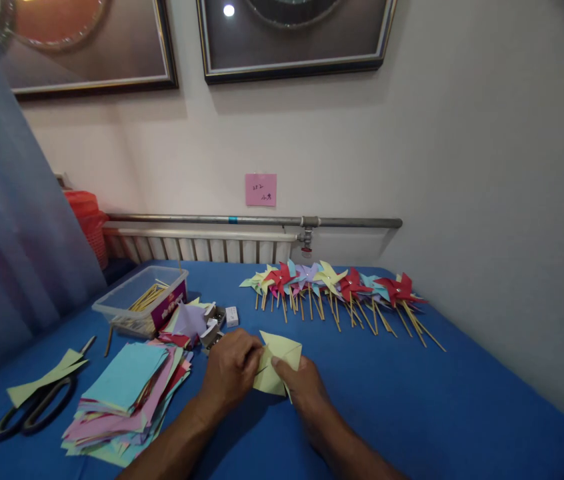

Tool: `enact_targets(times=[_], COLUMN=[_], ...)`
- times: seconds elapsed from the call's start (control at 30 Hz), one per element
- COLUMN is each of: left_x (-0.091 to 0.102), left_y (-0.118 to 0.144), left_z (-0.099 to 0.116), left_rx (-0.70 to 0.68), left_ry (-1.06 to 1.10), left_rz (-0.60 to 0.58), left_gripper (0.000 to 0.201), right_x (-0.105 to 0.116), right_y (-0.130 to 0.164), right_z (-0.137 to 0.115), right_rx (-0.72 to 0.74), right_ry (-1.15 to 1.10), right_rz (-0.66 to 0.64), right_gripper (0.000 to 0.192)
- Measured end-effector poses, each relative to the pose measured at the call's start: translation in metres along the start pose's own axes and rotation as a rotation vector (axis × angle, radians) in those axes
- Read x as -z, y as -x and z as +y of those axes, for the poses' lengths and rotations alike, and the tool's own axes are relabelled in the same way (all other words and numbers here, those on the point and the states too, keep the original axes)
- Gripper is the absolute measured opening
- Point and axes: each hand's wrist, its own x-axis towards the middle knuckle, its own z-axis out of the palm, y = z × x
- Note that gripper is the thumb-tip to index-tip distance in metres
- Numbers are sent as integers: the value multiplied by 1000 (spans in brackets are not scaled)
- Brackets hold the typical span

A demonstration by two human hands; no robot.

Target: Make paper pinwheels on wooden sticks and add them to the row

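Left hand (232, 363), fingers curled closed, pinches yellow paper (282, 347); right hand (308, 390) clamps its other side, thumb on top, likely steadying it over surface (372, 380). Sheets (125, 377) sit left, probably for reach; pinwheels (329, 277) beyond, seemingly out of the way.

The paper sheet (286, 345) is right of the stack (125, 377), before the pinwheels (349, 285).

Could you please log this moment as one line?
left hand: pinching pale yellow paper; right hand: holding it; right side: pinwheels; left side: paper stack, scissors
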Motion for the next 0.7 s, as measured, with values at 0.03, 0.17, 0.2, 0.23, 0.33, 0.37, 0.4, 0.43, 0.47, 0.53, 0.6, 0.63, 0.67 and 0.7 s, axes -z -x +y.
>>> enact_targets(times=[0.03,0.17,0.2,0.23,0.33,0.37,0.4,0.43,0.47,0.53,0.6,0.63,0.67,0.7], left_x=[0,-1,0,0,0,1,1,1,2,2,2,2,2,2], left_y=[0,0,0,0,-1,-1,-2,-2,-3,-3,-4,-4,-4,-4], left_z=[-1,-1,-1,-1,0,0,0,1,1,0,0,-1,-1,-2], left_rx=[-63,-225,-243,-257,-294,-305,-316,-326,-335,-353,-374,-382,-391,-399], left_ry=[-26,-124,-143,-158,-180,-185,-190,-195,-200,-214,-234,-245,-255,-262], left_rz=[20,67,75,78,61,52,44,37,28,11,6,4,3,3], left_gripper=[22,22,22,22,23,24,25,26,27,28,30,30,31,30], right_x=[0,-3,-3,-3,-3,-2,-2,-2,-2,-2,-3,-3,-4,-4], right_y=[1,2,2,2,4,6,8,10,12,16,18,19,19,19], right_z=[-2,-7,-7,-7,-10,-12,-14,-17,-20,-25,-28,-28,-29,-30], right_rx=[-9,-42,-46,-48,-53,-51,-47,-43,-43,-56,-68,-71,-73,-76], right_ry=[-4,-34,-39,-40,-21,-17,-18,-27,-40,-56,-41,-27,-16,-13], right_rz=[0,1,10,14,-11,-19,-29,-40,-50,-62,-59,-52,-42,-34], right_gripper=[47,51,52,52,55,55,55,54,53,51,49,48,48,47])
